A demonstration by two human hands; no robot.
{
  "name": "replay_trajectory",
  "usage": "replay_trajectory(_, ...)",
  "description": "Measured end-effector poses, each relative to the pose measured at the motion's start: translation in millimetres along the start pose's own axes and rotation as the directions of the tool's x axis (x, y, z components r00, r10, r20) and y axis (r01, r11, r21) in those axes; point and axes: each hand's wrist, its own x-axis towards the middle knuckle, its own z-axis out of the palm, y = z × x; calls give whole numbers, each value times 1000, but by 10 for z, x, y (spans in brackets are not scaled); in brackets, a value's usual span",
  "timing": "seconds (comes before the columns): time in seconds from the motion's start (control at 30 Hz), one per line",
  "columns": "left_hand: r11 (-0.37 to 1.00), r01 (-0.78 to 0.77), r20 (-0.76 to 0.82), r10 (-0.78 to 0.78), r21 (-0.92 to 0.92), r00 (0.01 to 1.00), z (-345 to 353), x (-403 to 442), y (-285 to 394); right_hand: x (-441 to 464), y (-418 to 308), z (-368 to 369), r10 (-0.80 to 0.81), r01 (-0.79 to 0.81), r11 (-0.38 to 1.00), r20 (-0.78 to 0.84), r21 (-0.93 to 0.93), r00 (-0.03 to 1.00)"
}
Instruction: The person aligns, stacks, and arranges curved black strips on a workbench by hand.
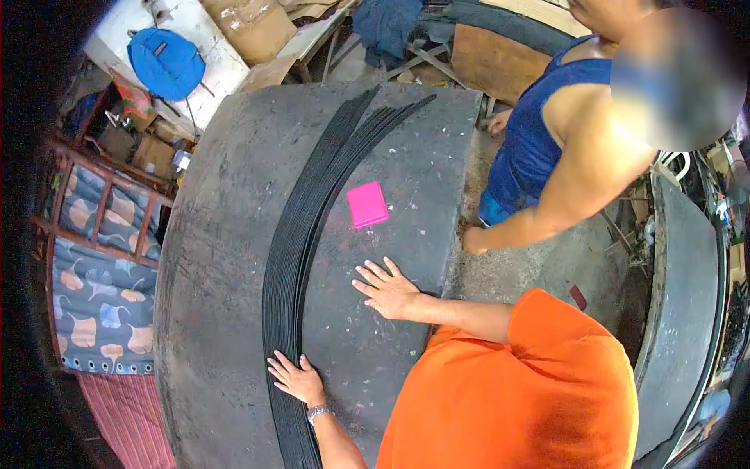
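My left hand (298, 380), with a metal wristwatch (319, 412), lies on a long bundle of thin black strips (291, 258). Its fingers are spread, palm down, and rest on the bundle without wrapping round it. Flat on the dark tabletop (211, 250), my right hand (388, 292) is open, fingers apart, to the right of the strips. It holds nothing. A bright pink square piece (367, 205), perhaps a flat case, lies beyond my right hand. The strips curve across the table and fan out at their far ends.
Another person in a blue tank top (522, 156) stands by the table's far right edge. A blue backpack (166, 64) lies on a white surface at the upper left. Leaf-patterned curtain cloth (105, 301) hangs along the left side. Another grey table (680, 305) stands at right.
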Motion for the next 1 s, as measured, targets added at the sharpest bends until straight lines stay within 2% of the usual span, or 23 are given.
replay_trajectory(0.33, 1000, 6, 39, -5, -26, 999, -2, 14, -12, 11, -1, -45, -2, 2, 1000, 6, -3, 1000)
replay_trajectory(0.37, 999, 6, -34, -8, -44, 999, -20, -31, 28, 19, -1, -43, 2, -2, 1000, 9, -3, 1000)
replay_trajectory(0.47, 991, -82, -90, 73, -102, 993, -275, -294, 158, 18, -1, -44, 15, -15, 1000, 13, 3, 1000)
replay_trajectory(0.5, 985, -108, -89, 96, -137, 991, -353, -431, 212, 15, 3, 16, 7, -6, 1000, -43, 11, 999)
replay_trajectory(0.6, 954, -182, -80, 168, -236, 983, -418, -920, 160, -28, 0, -37, 79, -80, 996, 32, 30, 996)
replay_trajectory(0.67, 940, -190, -55, 182, -282, 982, -427, -1255, -57, -215, 20, -338, 155, -149, 987, -120, 58, 981)
replay_trajectory(0.7, 935, -160, -30, 159, -316, 987, -446, -1456, -173, -336, 198, -539, 133, -127, 991, -235, 42, 963)
replay_trajectory(0.73, 932, -101, -3, 107, -349, 994, -451, -1722, -294, -403, 304, -721, 270, -322, 939, -313, -125, 911)
replay_trajectory(0.77, 930, -126, -43, 119, -346, 992, -534, -1891, -398, -502, 621, -738, 140, -271, 950, -571, -152, 809)
replay_trajectory(0.8, 917, -118, -71, 98, -380, 993, -588, -2081, -528, -652, 856, -769, 225, -380, 910, -576, -163, 786)
replay_trajectory(0.83, 904, -70, -70, 44, -423, 997, -600, -2244, -671, -706, 981, -754, 251, -353, 936, -663, -21, 705)
replay_trajectory(0.87, 895, 23, -5, -28, -446, 1000, -594, -2438, -864, -713, 803, -805, 272, -332, 943, -606, 13, 748)
replay_trajectory(0.93, 860, 208, 16, -227, -466, 974, -510, -2847, -1257, -677, 436, -782, 307, -290, 951, -463, 110, 832)
replay_trajectory(1.0, 833, 276, -81, -355, -479, 931, -319, -3234, -1773, -660, -120, -430, 127, -84, 988, -357, 132, 925)
